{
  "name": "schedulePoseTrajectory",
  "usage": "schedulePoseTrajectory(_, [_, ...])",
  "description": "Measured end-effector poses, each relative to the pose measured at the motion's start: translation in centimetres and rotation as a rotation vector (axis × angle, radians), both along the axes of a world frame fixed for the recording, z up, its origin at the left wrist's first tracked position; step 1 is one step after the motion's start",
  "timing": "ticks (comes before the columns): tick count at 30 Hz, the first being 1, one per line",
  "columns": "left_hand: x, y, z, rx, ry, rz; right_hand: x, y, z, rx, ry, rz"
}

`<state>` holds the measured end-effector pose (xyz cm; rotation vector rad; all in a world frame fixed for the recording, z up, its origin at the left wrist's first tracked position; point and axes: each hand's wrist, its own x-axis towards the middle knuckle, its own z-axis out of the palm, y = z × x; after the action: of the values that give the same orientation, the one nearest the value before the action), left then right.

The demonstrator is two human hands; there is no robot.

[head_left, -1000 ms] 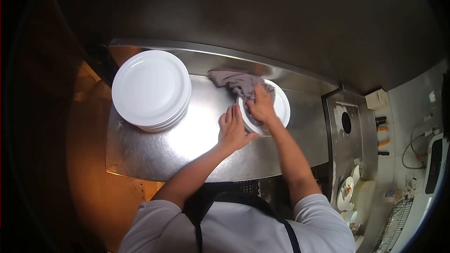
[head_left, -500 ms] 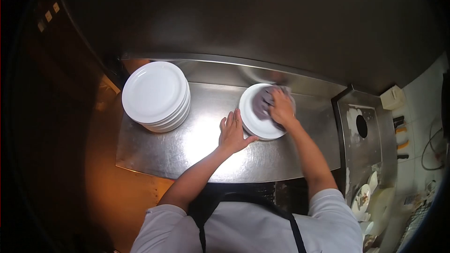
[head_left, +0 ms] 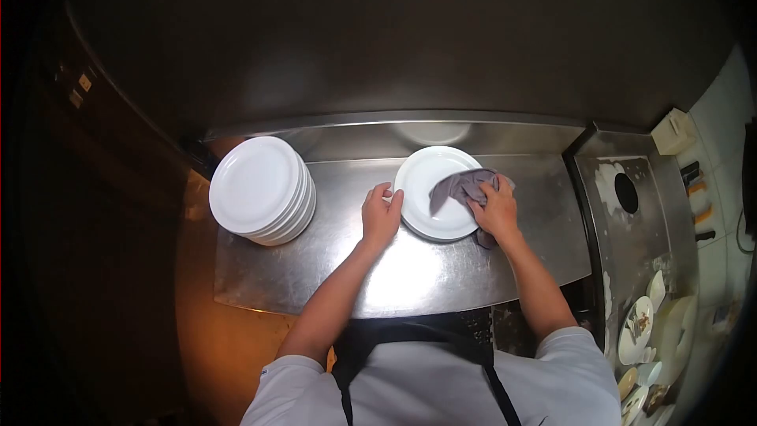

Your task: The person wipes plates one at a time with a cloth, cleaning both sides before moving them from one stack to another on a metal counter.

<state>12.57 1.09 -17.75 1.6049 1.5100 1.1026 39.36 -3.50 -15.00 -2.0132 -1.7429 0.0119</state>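
A grey-purple cloth (head_left: pixel 465 184) is bunched under the fingers of my right hand (head_left: pixel 497 211), at the right side of a short stack of white plates (head_left: pixel 426 166). Part of the cloth lies over the top plate and a corner hangs past its rim. My left hand (head_left: pixel 382 217) is beside the left rim of these plates, thumb close to the edge and fingers apart, slightly bent, with nothing in them. Farther left stands a taller stack of white plates (head_left: pixel 256 185).
Both stacks stand on a steel counter (head_left: pixel 331 268) with a raised back edge. To the right is another steel surface with a round dark hole (head_left: pixel 626 192). Knives (head_left: pixel 699 203) hang on the tiled wall, and a plate with food scraps (head_left: pixel 635 331) sits at lower right.
My right hand has shifted right and down to the plate's edge, drawing the cloth off the plate's middle. My left hand has turned more upright, its fingers less spread. The camera view has shifted slightly.
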Motion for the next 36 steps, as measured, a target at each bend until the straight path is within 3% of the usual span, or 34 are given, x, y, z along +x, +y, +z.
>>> schedulePoseTrajectory(3, [1.3,2.5,0.9,-0.072,0.229,-0.045,-0.3,1.8,2.5,-0.286,0.185,-0.156])
schedulePoseTrajectory(8, [1.7,2.9,2.2,-0.021,0.367,-0.048,2.6,2.7,-1.6,-0.046,0.304,-0.091])
schedulePoseTrajectory(11, [2.5,2.3,3.8,0.065,0.326,-0.025,3.5,2.9,-1.9,0.008,0.46,-0.067])
schedulePoseTrajectory(15, [5.1,2.0,5.3,-0.081,-0.002,0.065,5.6,3.0,-1.5,0.06,0.65,0.013])
schedulePoseTrajectory(18, [6.0,2.5,5.8,-0.133,-0.05,0.089,7.3,2.3,0.6,0.16,0.866,0.245])
schedulePoseTrajectory(21, [6.1,1.5,5.6,-0.057,-0.15,-0.022,4.6,1.2,6.7,0.369,1.537,0.243])
schedulePoseTrajectory(22, [7.2,0.8,5.7,-0.048,-0.183,-0.072,6.2,1.6,6.4,0.049,1.68,0.177])
schedulePoseTrajectory(25, [9.4,-0.4,7.1,0.078,-0.379,-0.165,-1.0,-0.7,7.7,0.132,1.973,0.335])
schedulePoseTrajectory(30, [2.2,3.0,9.0,0.095,-0.237,0.19,-8.5,-4.2,8.3,0.316,2.059,0.215])
schedulePoseTrajectory(31, [0.4,3.0,9.1,0.116,-0.272,0.157,-9.2,-4.6,8.2,0.344,2.083,0.173])
schedulePoseTrajectory(33, [-1.8,2.6,9.1,0.148,-0.339,0.063,-6.5,-3.0,9.3,0.428,1.559,0.368])
schedulePoseTrajectory(34, [-2.2,1.7,9.5,0.083,-0.217,0.014,-4.2,-1.2,7.9,0.574,1.132,0.455])
schedulePoseTrajectory(36, [-1.5,-0.1,8.8,0.037,-0.239,-0.159,-3.7,1.9,9.8,0.373,1.199,0.453])
